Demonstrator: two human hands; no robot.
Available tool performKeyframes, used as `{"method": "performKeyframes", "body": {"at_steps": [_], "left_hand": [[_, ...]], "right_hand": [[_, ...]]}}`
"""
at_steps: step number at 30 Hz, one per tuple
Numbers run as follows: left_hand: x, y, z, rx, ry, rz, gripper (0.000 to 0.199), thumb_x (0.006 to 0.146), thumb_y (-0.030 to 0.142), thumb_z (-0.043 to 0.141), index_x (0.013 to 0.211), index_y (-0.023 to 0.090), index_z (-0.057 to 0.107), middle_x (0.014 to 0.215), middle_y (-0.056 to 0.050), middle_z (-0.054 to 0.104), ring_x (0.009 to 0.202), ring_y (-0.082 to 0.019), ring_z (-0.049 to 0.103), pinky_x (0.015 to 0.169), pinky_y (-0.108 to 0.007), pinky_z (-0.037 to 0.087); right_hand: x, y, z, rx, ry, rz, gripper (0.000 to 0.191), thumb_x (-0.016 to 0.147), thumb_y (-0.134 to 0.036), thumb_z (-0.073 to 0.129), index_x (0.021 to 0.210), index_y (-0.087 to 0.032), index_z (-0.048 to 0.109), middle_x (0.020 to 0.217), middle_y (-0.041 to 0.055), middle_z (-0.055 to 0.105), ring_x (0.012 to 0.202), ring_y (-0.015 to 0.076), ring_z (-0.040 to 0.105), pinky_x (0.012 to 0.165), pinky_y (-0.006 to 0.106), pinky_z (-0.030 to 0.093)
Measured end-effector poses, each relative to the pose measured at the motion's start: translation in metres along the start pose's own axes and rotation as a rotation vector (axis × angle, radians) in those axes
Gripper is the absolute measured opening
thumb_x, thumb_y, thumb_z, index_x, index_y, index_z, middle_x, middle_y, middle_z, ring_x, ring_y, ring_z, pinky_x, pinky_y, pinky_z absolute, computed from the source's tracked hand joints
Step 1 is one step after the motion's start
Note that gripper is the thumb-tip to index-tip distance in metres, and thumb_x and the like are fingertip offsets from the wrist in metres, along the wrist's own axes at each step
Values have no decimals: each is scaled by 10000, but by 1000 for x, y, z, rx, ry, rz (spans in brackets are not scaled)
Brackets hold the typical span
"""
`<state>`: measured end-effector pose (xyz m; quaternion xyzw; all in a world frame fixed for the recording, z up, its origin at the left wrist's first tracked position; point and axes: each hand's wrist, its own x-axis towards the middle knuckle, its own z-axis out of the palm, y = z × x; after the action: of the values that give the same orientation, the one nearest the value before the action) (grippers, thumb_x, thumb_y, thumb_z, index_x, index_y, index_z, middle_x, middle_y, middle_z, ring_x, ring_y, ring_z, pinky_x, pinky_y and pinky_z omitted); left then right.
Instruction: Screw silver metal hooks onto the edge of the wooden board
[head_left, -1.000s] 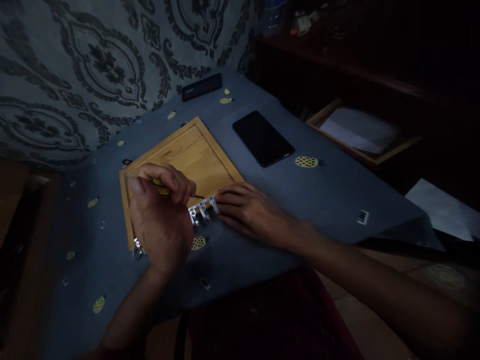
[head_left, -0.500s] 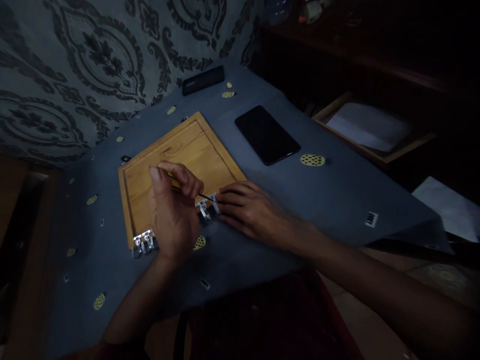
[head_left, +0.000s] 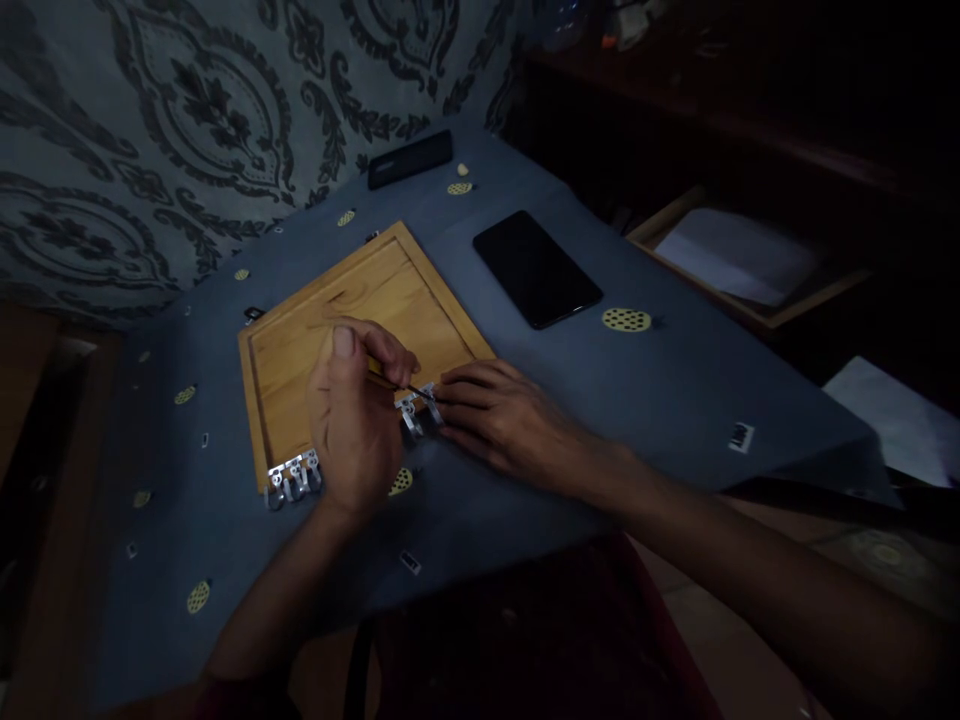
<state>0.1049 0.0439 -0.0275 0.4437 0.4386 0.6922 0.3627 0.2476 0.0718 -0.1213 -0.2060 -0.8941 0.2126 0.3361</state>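
Note:
My left hand (head_left: 356, 425) is closed around a screwdriver (head_left: 376, 369) with a yellow handle. Its thin dark shaft points right, and the tip is at a silver metal hook strip (head_left: 409, 408) on the near edge of a framed wooden board (head_left: 300, 380). My right hand (head_left: 517, 425) lies palm down at the board's near right corner. Its fingers are stretched out, with the fingertips touching or right beside the hook strip's right end; the thumb cannot be made out. A second metal hook strip (head_left: 292, 478) is on the same edge, left of my left hand.
The board lies on a blue tablecloth (head_left: 675, 400) with pineapple prints. A black phone (head_left: 536, 268) lies right of the board, and a dark phone-shaped object (head_left: 410, 159) is near the patterned wall (head_left: 210, 110). An open drawer (head_left: 742, 255) with papers stands at the right.
My left hand has shifted slightly right and turned a little, with the screwdriver tip still at the hook strip. My right hand stays in place.

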Motion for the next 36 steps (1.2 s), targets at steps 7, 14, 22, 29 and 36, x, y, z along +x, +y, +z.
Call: {"method": "performKeyframes", "body": {"at_steps": [7, 14, 22, 29, 36], "left_hand": [[2, 2, -2, -13, -89, -42, 425, 988, 382, 639, 635, 196, 492, 587, 28, 357, 542, -110, 344, 555, -259, 358], [8, 4, -6, -69, -142, -116, 442, 964, 375, 633, 605, 195, 448, 550, 47, 283, 508, -100, 277, 529, -249, 308], [12, 9, -4, -80, 17, -72, 416, 970, 354, 647, 623, 190, 485, 619, 27, 323, 550, -109, 316, 551, -258, 341], [9, 20, -7, -63, 2, -22, 179, 929, 271, 730, 800, 200, 629, 746, 7, 470, 695, -121, 475, 733, -266, 480], [3, 8, -12, 27, -127, -5, 78, 950, 241, 718, 909, 224, 654, 815, 1, 573, 794, -135, 567, 842, -292, 539]], "right_hand": [[0, 0, -1, -4, -1, -12, 236, 1062, -265, 577, 1187, -204, 767, 1151, 61, 802, 1208, 263, 672, 1047, 488, 541], [0, -1, 0, -66, 44, -49, 252, 1071, -257, 552, 1152, -153, 767, 1140, 90, 806, 1167, 265, 685, 1007, 470, 559], [-1, 0, -1, -88, 25, -45, 256, 1067, -276, 569, 1190, -175, 769, 1188, 90, 794, 1194, 263, 682, 1014, 469, 562], [-1, -1, -2, -67, 17, -28, 253, 1068, -274, 569, 1208, -182, 759, 1203, 77, 790, 1229, 260, 665, 1035, 474, 546], [-1, 0, -1, -51, 7, -24, 237, 1059, -266, 584, 1185, -170, 761, 1179, 77, 799, 1217, 265, 668, 1038, 481, 546]]}}
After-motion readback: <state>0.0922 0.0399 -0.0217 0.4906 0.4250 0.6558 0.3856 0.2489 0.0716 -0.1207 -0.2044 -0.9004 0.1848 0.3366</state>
